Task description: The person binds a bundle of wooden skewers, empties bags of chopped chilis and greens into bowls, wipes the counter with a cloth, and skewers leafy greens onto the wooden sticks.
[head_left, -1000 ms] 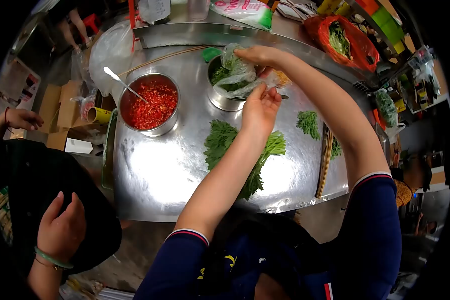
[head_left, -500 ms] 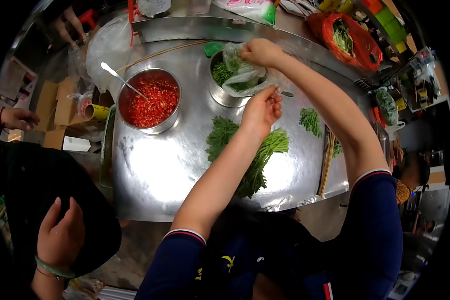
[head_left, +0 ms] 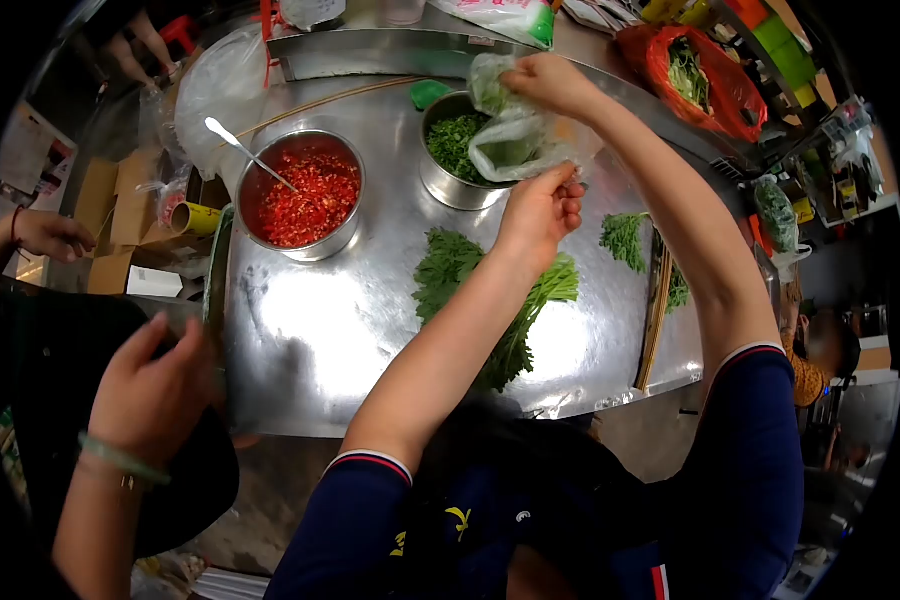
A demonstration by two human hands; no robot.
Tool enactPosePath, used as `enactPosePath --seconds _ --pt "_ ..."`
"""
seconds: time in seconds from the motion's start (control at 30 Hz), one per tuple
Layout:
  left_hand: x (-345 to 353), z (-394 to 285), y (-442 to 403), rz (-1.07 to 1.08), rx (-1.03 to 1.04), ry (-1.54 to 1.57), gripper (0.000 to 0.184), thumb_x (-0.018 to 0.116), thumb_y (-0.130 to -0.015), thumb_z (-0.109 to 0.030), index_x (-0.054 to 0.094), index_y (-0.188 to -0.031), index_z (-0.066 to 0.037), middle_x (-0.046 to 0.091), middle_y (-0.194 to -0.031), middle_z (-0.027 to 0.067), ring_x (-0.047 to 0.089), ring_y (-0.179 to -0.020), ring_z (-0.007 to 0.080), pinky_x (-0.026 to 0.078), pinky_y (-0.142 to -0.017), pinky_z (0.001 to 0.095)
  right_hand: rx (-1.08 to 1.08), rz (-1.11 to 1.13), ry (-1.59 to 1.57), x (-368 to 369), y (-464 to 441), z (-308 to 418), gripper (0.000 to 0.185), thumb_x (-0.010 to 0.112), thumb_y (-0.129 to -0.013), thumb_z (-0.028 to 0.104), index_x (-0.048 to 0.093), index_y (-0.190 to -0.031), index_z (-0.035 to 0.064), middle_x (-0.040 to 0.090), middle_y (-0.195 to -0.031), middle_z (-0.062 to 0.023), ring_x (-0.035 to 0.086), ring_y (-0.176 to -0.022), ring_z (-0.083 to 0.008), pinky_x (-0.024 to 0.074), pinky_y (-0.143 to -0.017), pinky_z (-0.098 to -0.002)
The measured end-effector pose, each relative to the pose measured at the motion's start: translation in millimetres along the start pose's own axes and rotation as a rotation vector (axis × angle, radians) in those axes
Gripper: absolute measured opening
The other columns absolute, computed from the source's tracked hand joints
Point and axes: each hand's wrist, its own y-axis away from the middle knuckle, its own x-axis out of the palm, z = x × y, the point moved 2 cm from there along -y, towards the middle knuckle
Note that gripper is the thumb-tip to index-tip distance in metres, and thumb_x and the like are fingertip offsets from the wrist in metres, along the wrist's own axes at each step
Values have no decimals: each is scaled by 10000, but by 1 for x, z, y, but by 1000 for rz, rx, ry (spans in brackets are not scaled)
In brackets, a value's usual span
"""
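Both my hands grip a clear plastic bag (head_left: 515, 140) over the right part of a steel pot (head_left: 460, 192). My left hand (head_left: 537, 218) is closed on its near edge, and my right hand (head_left: 550, 85) pinches its far side. Chopped greens (head_left: 456, 147) fill the pot; some green bits show inside the bag. Below my left forearm lies a bunch of leafy greens (head_left: 448, 268), its cut stems to the right and its middle covered by the arm. A smaller sprig (head_left: 623, 241) lies on the steel table (head_left: 300, 400) to the right.
A steel bowl of chopped red chillies (head_left: 310, 200) with a spoon (head_left: 232, 138) stands at left. Wooden sticks (head_left: 656, 310) lie at right. A co-worker's hand (head_left: 150, 390) with a bangle is near the table's left edge. A red bag of greens (head_left: 692, 80) sits at the far right.
My hands have moved the bag slightly right and up, uncovering more of the chopped greens in the pot. The co-worker's hand has come up and right toward the table.
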Motion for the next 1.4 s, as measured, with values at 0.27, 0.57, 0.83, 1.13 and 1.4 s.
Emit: enactPosePath --seconds 0.27,0.57,0.83,1.13,1.4 --pt "0 5 2 -44 11 -94 142 560 -827 -165 528 -854 -30 538 -741 56 482 -602 114 421 -523 231 119 10 -511 -4 15 -26 337 545 -816 337 602 -911 18 612 -786 -86 552 -702 -174 435 -666 -292" --pt "23 8 16 193 269 -59 185 427 -830 -86 460 -996 -10 531 -1000 130 536 -906 220 429 -820 371 137 -186 -1640 -55 128 -69 349 470 -837 209 493 -1122 8 566 -1076 -98 548 -983 -221 429 -875 -377" --pt "47 34 52 247 26 148 341 529 -789 -218 494 -1087 -55 518 -1120 90 464 -1050 271 338 -912 422 165 -245 -1942 -32 237 -82 496 394 -820 181 369 -1263 -41 447 -1259 -162 471 -1123 -295 373 -947 -423" --pt "20 46 109 137 -40 -267 375 584 -727 -54 497 -1091 -32 565 -1032 75 544 -934 211 426 -826 377 366 -310 -1576 -4 323 -92 423 545 -740 160 458 -1137 41 553 -941 -40 531 -851 -140 437 -746 -293" --pt "-3 38 109 -136 462 -784 291 499 -715 80 492 -989 -18 558 -879 33 525 -773 102 420 -709 248 451 -567 -1018 -15 351 -72 465 598 -670 35 473 -1118 22 544 -954 -23 513 -892 -116 393 -807 -242"
